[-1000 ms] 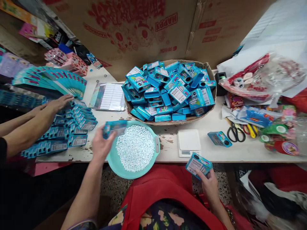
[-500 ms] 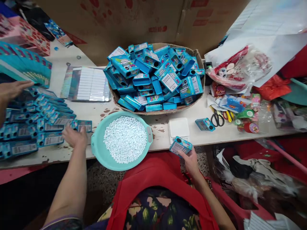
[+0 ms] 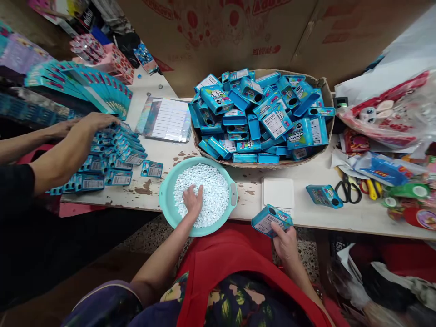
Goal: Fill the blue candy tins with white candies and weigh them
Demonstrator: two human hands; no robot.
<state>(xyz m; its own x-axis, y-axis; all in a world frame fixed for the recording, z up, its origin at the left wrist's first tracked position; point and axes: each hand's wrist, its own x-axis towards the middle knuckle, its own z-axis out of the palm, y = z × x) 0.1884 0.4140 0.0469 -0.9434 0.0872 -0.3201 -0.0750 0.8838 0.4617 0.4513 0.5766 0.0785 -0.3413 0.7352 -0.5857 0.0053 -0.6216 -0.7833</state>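
Note:
My left hand is in a teal plastic basin, its fingers apart and their tips among small white candies. My right hand holds a blue printed candy tin tilted at the table's front edge, thumb on its labelled face. Just behind that tin is a white kitchen scale, partly covered by it. Another blue tin stands to the right of the scale. A single tin lies left of the basin.
A cut-down cardboard box heaped with blue tins sits behind the basin. Sticker sheets lie left of it. A co-worker's hands are over stacked tins at the left. Scissors and tape rolls lie at the right.
My left hand has moved right from the tin by the stacks into the basin of candies, leaving that tin on the table. My right hand still holds its tin. The view has shifted left.

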